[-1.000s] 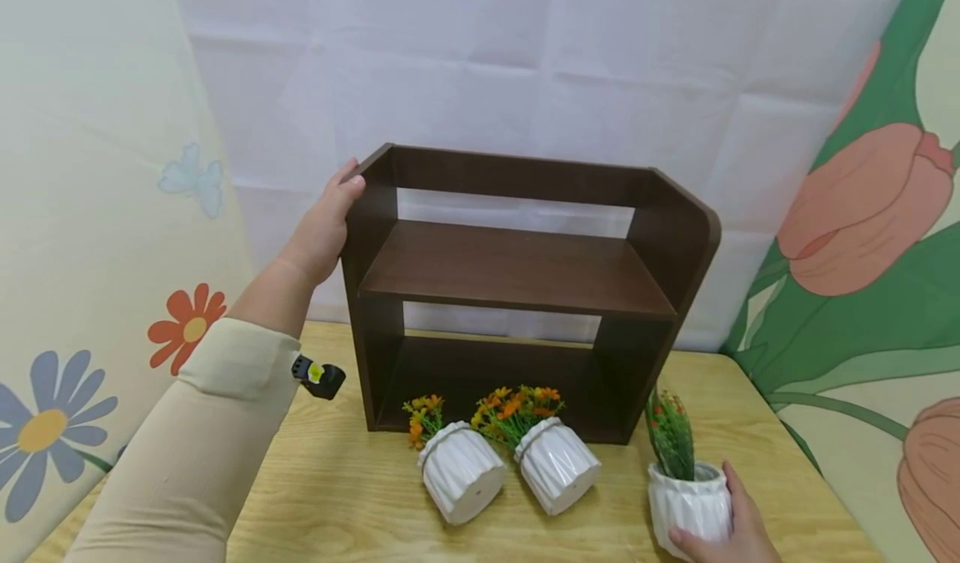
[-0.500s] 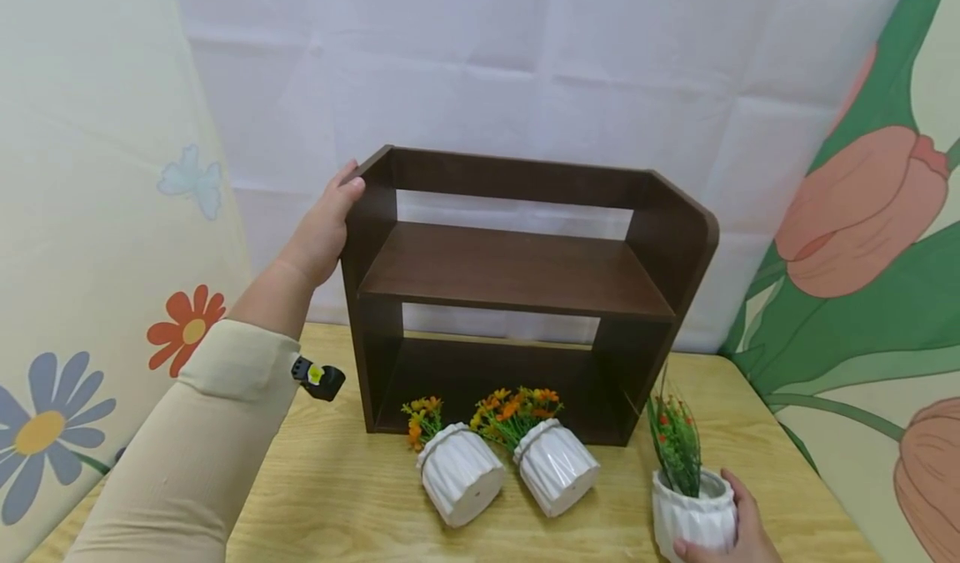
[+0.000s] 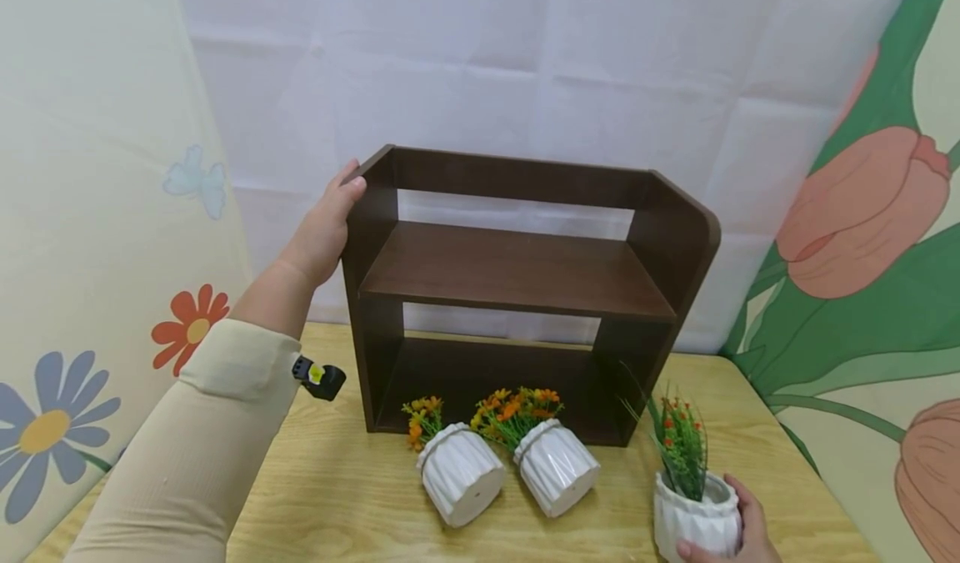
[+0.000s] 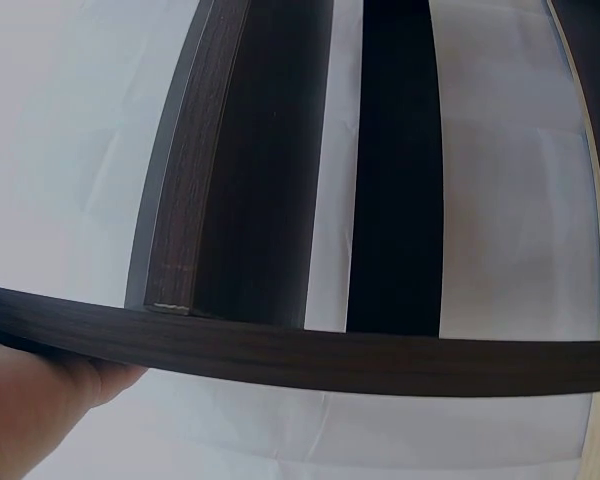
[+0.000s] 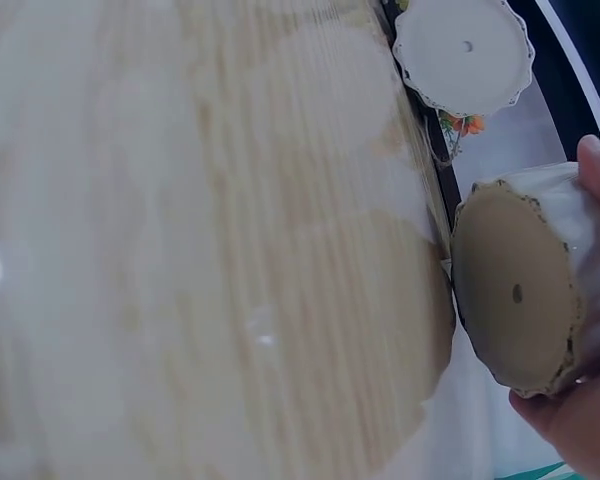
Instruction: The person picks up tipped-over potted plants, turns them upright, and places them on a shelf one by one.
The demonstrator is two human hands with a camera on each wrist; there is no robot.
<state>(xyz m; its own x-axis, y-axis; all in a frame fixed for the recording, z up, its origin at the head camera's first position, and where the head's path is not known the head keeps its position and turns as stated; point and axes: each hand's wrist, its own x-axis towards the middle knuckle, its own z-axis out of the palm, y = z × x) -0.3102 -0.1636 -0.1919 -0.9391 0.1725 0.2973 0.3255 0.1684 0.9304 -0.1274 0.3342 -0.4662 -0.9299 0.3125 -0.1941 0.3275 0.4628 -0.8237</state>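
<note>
A dark brown two-tier shelf (image 3: 517,267) stands on the wooden table. My left hand (image 3: 322,229) rests against the outside of its left panel, near the top. In the left wrist view that hand (image 4: 50,400) lies along the panel's outer face (image 4: 380,365). At the lower right, my right hand (image 3: 738,530) grips a white fluted flowerpot (image 3: 693,523) with green leaves and small red flowers (image 3: 681,442). The thumb and fingers hold the pot from its sides. In the right wrist view its round base (image 5: 515,290) shows, with a hole in the middle.
Two white pots with orange flowers, the left pot (image 3: 462,473) and the right pot (image 3: 558,467), lie tipped before the shelf, flowers toward its lower tier. A white cloth (image 3: 480,62) hangs behind. Flower-printed panels (image 3: 862,213) flank the table (image 3: 337,480).
My right hand has shifted slightly right and toward me with the potted plant, whose leaves now lean a little more to the right. The left hand and the shelf have stayed put.
</note>
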